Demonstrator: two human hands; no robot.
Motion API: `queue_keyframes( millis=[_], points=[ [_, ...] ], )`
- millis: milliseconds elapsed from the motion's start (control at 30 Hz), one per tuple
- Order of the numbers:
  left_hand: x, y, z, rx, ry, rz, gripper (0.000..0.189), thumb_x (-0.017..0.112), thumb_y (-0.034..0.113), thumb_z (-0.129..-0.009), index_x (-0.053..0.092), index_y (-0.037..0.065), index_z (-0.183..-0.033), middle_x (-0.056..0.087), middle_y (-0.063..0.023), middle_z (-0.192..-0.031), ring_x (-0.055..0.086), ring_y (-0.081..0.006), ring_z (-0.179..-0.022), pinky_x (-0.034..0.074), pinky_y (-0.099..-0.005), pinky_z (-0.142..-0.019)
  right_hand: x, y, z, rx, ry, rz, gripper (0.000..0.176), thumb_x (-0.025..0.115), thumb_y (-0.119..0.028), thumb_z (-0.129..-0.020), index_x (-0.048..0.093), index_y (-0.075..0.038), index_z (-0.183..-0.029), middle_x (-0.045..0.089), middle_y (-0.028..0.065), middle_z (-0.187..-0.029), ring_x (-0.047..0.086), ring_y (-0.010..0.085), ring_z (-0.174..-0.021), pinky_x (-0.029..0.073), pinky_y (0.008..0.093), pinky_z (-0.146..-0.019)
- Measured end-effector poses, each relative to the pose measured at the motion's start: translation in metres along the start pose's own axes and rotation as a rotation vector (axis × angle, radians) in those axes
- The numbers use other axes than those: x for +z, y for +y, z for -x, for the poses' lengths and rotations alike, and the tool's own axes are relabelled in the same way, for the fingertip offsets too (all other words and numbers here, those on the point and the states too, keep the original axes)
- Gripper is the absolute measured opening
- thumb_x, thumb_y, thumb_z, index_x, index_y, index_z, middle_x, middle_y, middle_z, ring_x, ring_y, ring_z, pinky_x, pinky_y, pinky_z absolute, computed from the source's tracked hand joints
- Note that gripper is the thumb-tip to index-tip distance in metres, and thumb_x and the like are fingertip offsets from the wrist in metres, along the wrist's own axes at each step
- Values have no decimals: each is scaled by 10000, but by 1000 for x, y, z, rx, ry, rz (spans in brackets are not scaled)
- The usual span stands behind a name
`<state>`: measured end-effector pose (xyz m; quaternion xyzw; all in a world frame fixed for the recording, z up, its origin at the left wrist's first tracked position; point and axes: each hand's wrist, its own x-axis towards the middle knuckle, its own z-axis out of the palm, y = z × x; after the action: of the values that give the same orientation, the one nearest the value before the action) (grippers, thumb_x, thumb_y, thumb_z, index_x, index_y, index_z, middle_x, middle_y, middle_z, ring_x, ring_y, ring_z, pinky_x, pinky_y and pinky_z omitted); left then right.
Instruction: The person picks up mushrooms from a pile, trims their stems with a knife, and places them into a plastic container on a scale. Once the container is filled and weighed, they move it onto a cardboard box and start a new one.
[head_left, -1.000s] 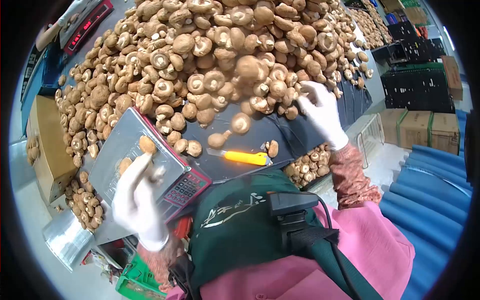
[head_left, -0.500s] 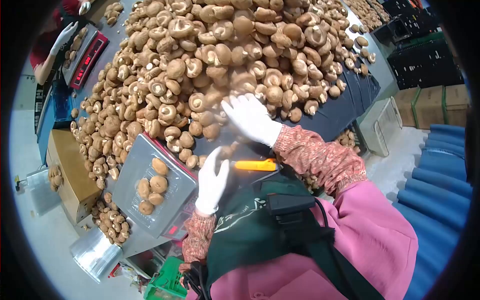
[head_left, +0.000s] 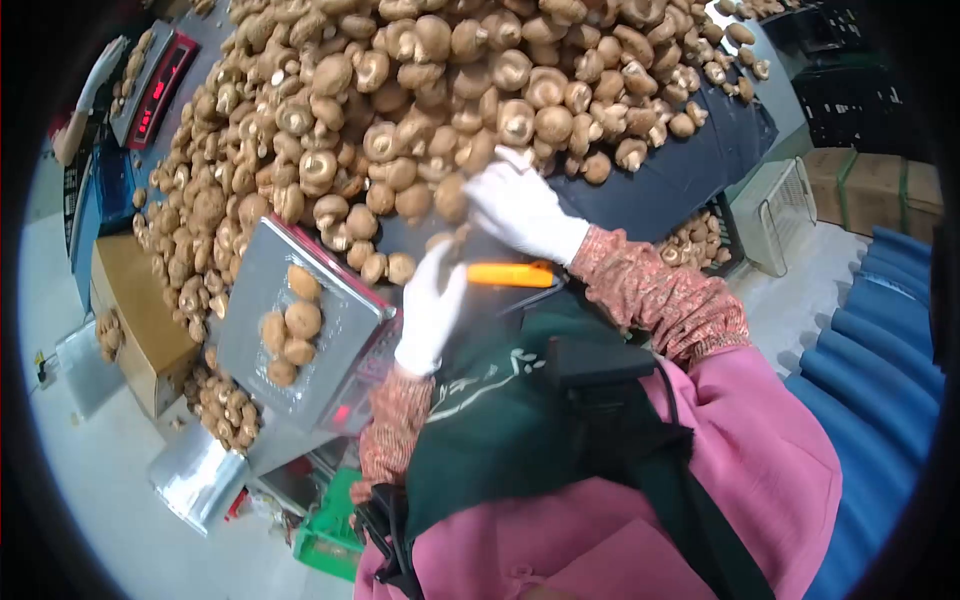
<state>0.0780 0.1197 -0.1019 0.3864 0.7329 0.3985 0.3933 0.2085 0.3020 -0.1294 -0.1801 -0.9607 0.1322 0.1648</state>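
A big heap of shiitake mushrooms [head_left: 410, 130] covers the dark work table. My white-gloved left hand [head_left: 432, 312] is beside its near edge, thumb and fingers apart, with a loose mushroom [head_left: 440, 241] just past the fingertips. My gloved right hand [head_left: 522, 205] reaches over the heap's front edge; its fingers are spread, slightly blurred, close to a round mushroom [head_left: 451, 199]. Between my hands and my apron lies an orange-handled tool [head_left: 510, 274], probably a cutter; its blade is hidden. Several mushrooms [head_left: 302, 320] sit on a grey weighing scale [head_left: 250, 345] at my left.
Another scale with a red display [head_left: 155, 95] stands far left, by a co-worker's gloved hand [head_left: 100, 75]. A cardboard box [head_left: 140, 310], a metal bucket [head_left: 200, 480] and a green crate [head_left: 332, 530] are on the left. A pale plastic crate [head_left: 775, 215] stands right.
The view has shifted, with my lower body and the table seen a little differently. My right hand has drawn its fingers back slightly from the heap, and the left stays near its edge.
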Motion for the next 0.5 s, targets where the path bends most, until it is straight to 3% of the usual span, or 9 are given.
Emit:
queue_keyframes(
  millis=[33, 133, 233, 267, 300, 333, 433, 500],
  points=[
    [1, -3, -1, -52, -8, 2, 394, 615, 121, -975, 558, -33, -1334, 696, -145, -1196, 663, -191, -1089, 504, -311, -965, 3, -2, 1, 16, 27, 14, 430, 756, -249, -778, 590, -99, -1145, 620, 83, -1038, 585, 271, -1058, 358, 478, -1135],
    [2, 5, -1, -52, -22, 18, 383, 633, 161, -947, 598, -28, -1278, 681, -227, -1182, 680, -321, -1074, 518, -366, -946, 3, -20, -7, 138, -32, -3, 578, 769, -334, -779, 576, -80, -1261, 613, 86, -1084, 577, 264, -1076, 283, 500, -1182],
    [4, 7, 3, 18, -28, -43, 385, 633, 164, -944, 597, -36, -1271, 675, -239, -1178, 676, -340, -1074, 520, -381, -943, 7, -30, -23, 160, -160, 208, 630, 745, -422, -781, 591, -76, -1285, 625, 66, -1063, 588, 249, -1078, 229, 506, -1204],
    [4, 6, 5, 40, -25, -59, 383, 631, 163, -944, 597, -38, -1269, 674, -242, -1178, 675, -344, -1073, 521, -385, -941, 10, -29, -25, 171, -138, 180, 570, 735, -390, -786, 612, -111, -1268, 622, 66, -1061, 583, 252, -1076, 215, 515, -1205],
    [5, 5, 8, 42, -19, -42, 365, 644, 139, -949, 605, -14, -1279, 699, -180, -1170, 677, -230, -1084, 504, -324, -960, 6, -31, -25, 163, -67, 120, 521, 727, -364, -788, 629, -124, -1240, 625, 63, -1040, 588, 252, -1059, 228, 504, -1197],
    [1, 14, 10, 18, -28, -56, 369, 646, 137, -945, 604, -18, -1278, 701, -191, -1160, 681, -244, -1091, 507, -329, -960, -6, -33, -25, 157, 2, 61, 474, 720, -337, -789, 647, -138, -1213, 628, 59, -1019, 593, 251, -1043, 241, 493, -1190],
    [-6, 12, 20, 28, -9, -90, 376, 648, 144, -944, 606, -14, -1283, 702, -191, -1166, 684, -249, -1095, 508, -334, -965, -65, -22, 2, 123, 139, -47, 241, 687, -183, -819, 677, -148, -1058, 649, 59, -893, 631, 250, -908, 417, 443, -1013],
    [-8, 4, 26, 67, 4, -139, 375, 647, 145, -950, 607, -11, -1289, 704, -181, -1171, 685, -241, -1095, 510, -333, -968, -97, 0, 32, 210, 28, -75, 206, 688, -147, -834, 673, -119, -1038, 650, 86, -878, 634, 293, -881, 492, 405, -819]
  ],
)
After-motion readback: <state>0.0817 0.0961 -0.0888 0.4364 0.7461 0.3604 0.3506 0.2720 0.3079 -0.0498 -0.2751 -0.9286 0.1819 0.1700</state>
